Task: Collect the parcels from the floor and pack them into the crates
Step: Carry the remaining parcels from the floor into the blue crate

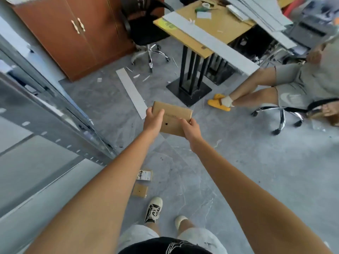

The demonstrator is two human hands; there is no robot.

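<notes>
Head view. A flat brown cardboard parcel (172,119) is held out in front of the body, above the grey floor (247,171), by both bare hands. The left hand (153,121) is closed on the parcel's left edge, thumb on top and fingers beneath; the right hand (190,130) is closed on the near right corner in the same manner. A small dark mark and a faint line of print are seen on the parcel's upper face (the print is too blurred to be read).

Two further small parcels lie on the floor near the person's feet: a labelled parcel (144,175), bearing a white label with black characters that cannot be made out, and just beside it, nearer the feet, a plain brown parcel (140,190) with a small dark dot. Both lie just ahead of the left shoe (154,209), a pale canvas shoe with dark lacing.

A reddish-brown cabinet (73,37) with two brass handles stands at upper left, a black office chair (145,32) next to it. A wooden-topped table (207,30) on a black pedestal carries grey strips and a roll of tape. A grey strip (131,92) lies loose on the floor. At right a second person (293,83) is seated, in grey shorts (a pale swoosh-like logo is visible) and yellow slippers (219,102).
</notes>
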